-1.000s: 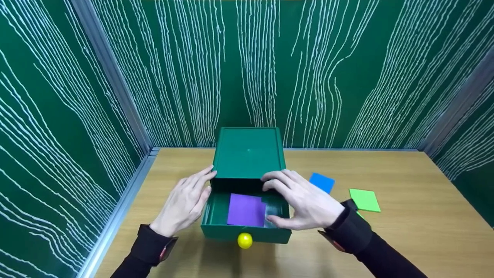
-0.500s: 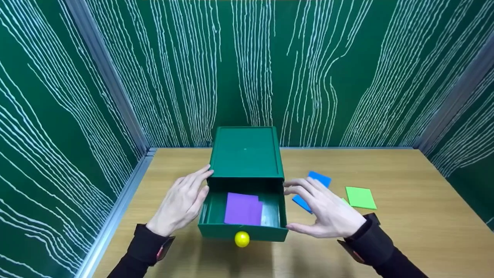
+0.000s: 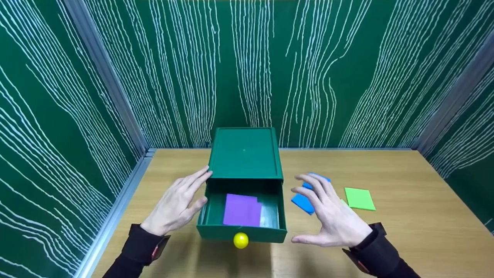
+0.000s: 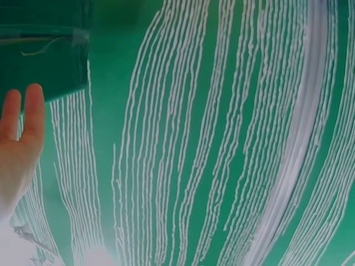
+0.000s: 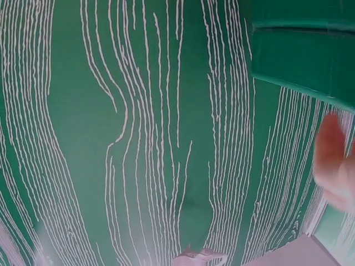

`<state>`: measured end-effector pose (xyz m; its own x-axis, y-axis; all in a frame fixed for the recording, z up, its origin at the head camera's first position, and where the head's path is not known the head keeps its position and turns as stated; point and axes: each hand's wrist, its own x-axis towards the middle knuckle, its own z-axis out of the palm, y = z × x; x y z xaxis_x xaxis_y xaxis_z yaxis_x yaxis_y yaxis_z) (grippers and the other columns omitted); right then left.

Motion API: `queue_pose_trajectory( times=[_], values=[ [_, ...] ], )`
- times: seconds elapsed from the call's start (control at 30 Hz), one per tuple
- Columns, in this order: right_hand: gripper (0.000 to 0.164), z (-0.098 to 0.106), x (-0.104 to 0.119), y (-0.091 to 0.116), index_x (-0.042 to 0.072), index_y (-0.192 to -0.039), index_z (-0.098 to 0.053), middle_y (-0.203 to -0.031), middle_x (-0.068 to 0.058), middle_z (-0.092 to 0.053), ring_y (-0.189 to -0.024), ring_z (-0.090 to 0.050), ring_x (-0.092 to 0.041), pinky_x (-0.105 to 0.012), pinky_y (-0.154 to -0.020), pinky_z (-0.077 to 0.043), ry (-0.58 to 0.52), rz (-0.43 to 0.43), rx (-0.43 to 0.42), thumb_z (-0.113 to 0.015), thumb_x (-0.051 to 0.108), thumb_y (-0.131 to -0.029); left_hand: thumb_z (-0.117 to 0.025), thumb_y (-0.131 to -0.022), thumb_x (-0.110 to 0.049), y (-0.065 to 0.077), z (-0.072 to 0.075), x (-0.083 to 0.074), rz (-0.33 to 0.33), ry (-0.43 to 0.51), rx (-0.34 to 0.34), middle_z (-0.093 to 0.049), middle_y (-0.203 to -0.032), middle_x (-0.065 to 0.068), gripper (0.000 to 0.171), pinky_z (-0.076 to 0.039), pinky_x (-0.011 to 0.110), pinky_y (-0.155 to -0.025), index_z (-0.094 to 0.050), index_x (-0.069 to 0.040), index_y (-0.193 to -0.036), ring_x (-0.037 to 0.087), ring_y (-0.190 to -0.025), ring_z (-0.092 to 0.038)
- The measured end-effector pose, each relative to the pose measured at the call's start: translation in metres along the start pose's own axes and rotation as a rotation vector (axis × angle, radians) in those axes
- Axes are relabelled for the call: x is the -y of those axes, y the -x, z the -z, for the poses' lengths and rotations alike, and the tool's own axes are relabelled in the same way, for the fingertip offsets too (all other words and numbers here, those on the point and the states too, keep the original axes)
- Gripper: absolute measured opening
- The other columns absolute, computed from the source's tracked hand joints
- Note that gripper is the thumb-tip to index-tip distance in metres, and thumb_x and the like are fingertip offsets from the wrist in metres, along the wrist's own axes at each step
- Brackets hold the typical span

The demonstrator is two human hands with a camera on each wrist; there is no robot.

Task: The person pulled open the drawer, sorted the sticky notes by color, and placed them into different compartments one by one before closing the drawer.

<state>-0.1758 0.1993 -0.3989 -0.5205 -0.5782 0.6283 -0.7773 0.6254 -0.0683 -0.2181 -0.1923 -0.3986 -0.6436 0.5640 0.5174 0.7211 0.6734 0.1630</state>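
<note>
A green box stands on the table with its drawer pulled out toward me; a yellow round knob sits on the drawer's front. Purple square pieces overlap inside the drawer. My left hand is beside the box, fingertips right at its front left edge, fingers fairly straight. To the right of the drawer my right hand hovers with fingers spread and gently bent, nothing between them. Blue square pieces lie partly hidden behind that hand's fingers. In the left wrist view, fingers reach up at the box's edge.
A light green square lies on the wooden table right of the right hand, with a corner of another green piece beside it. Green panels with white wavy lines enclose the back and sides, joined by metal corner posts.
My right hand has moved from over the drawer out to the right, apart from the box, uncovering more blue pieces. The purple pieces stay in the drawer. My left hand has hardly moved.
</note>
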Motion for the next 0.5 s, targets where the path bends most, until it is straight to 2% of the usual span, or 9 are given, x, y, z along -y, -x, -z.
queue_pose_trajectory(
  times=[0.1, 0.23, 0.33, 0.5],
  values=[
    [0.108, -0.0033, 0.0020, -0.0021, 0.008, -0.136, -0.044, -0.150, -0.015, -0.032, -0.137, -0.028, -0.030, -0.016, -0.110, -0.023, 0.007, -0.014, -0.013, -0.078, 0.067, -0.053, -0.033, -0.093, -0.062, 0.0017, 0.0024, 0.0010, -0.009, 0.009, 0.029, -0.032, -0.154, 0.004, 0.072, -0.037, 0.050, -0.104, -0.028, -0.018, -0.149, 0.023, -0.131, -0.045],
    [0.120, -0.0068, 0.0042, -0.0051, 0.007, -0.144, -0.034, -0.154, -0.013, -0.026, -0.139, -0.027, -0.032, -0.016, -0.114, -0.015, -0.006, -0.015, -0.002, -0.077, 0.070, -0.051, -0.026, -0.081, -0.081, 0.0037, 0.0049, 0.0013, -0.010, 0.013, 0.066, -0.028, -0.156, 0.003, 0.094, -0.036, 0.054, -0.103, -0.023, -0.018, -0.151, 0.024, -0.129, -0.046],
    [0.127, -0.0081, 0.0051, -0.0067, 0.008, -0.148, -0.027, -0.155, -0.011, -0.024, -0.140, -0.026, -0.032, -0.016, -0.115, -0.012, -0.016, -0.028, 0.013, -0.078, 0.069, -0.050, -0.025, -0.074, -0.087, 0.0040, 0.0063, 0.0027, -0.037, 0.000, 0.080, -0.027, -0.156, 0.005, 0.104, -0.037, 0.054, -0.102, -0.022, -0.016, -0.151, 0.025, -0.128, -0.047],
    [0.128, -0.0085, 0.0031, -0.0059, 0.005, -0.148, -0.027, -0.156, -0.010, -0.024, -0.140, -0.027, -0.034, -0.016, -0.117, -0.009, -0.003, -0.040, 0.021, -0.079, 0.069, -0.049, -0.021, -0.069, -0.091, 0.0014, 0.0100, 0.0061, -0.089, -0.020, 0.096, -0.026, -0.156, 0.007, 0.113, -0.039, 0.047, -0.099, -0.022, -0.013, -0.151, 0.023, -0.126, -0.049]
  ],
)
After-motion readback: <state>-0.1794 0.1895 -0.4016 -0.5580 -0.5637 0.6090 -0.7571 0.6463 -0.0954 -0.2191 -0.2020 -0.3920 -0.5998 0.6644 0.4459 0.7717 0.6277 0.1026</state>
